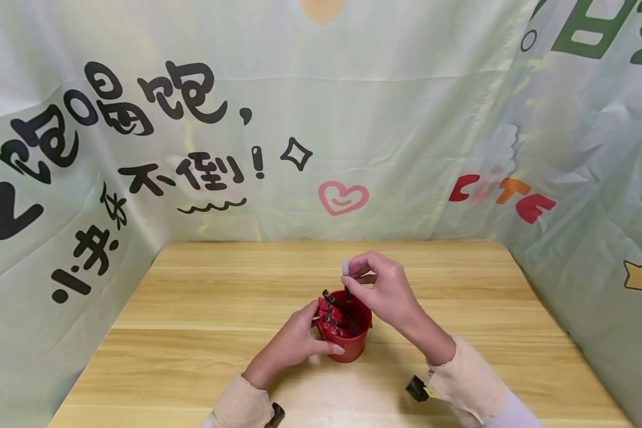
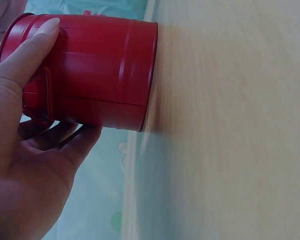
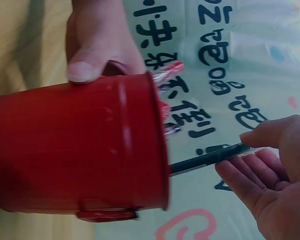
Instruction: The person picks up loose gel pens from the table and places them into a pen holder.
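Observation:
A small red metal bucket [image 1: 354,351] stands on the wooden table. My left hand [image 1: 298,336] grips its left side; in the left wrist view the thumb lies along the wall near the rim and the other fingers reach round beneath a side handle [image 2: 49,92]. Above the mouth, my right hand [image 1: 389,292] pinches a slim, dark, pen-like stick [image 3: 205,161] with a pale top end [image 1: 345,267]. Its lower end is inside the bucket, hidden by the wall in the right wrist view. Several red-and-black pieces in shiny wrapping [image 1: 330,318] lean inside against the left rim.
The light wooden table [image 1: 203,309] spreads around the bucket. A printed cloth [image 1: 406,131] with black writing, a pink heart and coloured letters hangs behind and at both sides. Each wrist wears a beige wrap [image 1: 468,380] with a small black device [image 1: 417,388].

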A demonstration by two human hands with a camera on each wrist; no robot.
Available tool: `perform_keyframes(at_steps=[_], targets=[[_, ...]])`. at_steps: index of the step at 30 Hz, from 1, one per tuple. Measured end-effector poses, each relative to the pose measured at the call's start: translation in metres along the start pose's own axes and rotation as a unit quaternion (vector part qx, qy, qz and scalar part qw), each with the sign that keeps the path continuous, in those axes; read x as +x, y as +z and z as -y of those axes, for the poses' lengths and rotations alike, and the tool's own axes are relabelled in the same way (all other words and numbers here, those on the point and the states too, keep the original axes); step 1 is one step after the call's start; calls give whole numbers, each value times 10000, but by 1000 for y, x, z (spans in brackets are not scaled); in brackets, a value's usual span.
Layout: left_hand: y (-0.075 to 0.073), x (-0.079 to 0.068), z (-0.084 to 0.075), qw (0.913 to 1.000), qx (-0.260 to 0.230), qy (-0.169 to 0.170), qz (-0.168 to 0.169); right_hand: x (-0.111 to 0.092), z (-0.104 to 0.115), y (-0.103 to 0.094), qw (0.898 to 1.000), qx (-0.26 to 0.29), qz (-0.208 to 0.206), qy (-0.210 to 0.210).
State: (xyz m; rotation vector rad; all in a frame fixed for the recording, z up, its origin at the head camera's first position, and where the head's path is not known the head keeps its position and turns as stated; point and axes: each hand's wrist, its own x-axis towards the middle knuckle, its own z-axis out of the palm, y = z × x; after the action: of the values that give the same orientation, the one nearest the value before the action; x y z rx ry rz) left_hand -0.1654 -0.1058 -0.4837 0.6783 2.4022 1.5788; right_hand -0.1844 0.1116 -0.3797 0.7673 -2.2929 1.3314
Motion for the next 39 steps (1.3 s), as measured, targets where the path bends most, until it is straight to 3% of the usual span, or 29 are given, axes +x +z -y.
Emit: perform_keyframes(at_steps=[16, 39], targets=[[-1, 0, -1, 10000, 71, 21, 34, -7, -20, 23, 9986, 104, 224, 471], [-1, -1, 1, 9999, 116, 21, 52, -22, -20, 43, 9967, -571, 392, 434]])
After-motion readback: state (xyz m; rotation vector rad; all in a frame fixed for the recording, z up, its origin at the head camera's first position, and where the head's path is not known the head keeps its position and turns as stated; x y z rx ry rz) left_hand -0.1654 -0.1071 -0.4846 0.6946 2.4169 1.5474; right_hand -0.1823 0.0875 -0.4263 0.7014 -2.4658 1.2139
